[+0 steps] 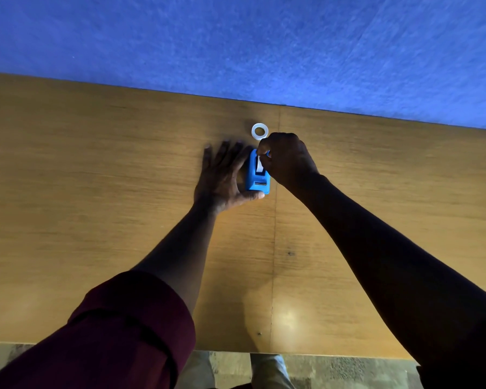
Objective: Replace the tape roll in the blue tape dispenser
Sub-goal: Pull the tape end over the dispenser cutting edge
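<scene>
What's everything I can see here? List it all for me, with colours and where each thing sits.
Tape dispenser: one, blue, on the table between both hands.
Tape ring: one, white or clear, flat on the table just beyond the dispenser.
Table: one, wood-brown, filling the middle.
Wall panel: one, blue, behind the table.
Left hand: one, open, steadying the dispenser's side; maroon sleeve rolled up.
Right hand: one, closed at the dispenser's top.

A wooden table (96, 192) (one seam running near to far) carries a blue tape dispenser (257, 178) and, just beyond it, a white ring (259, 131).
</scene>
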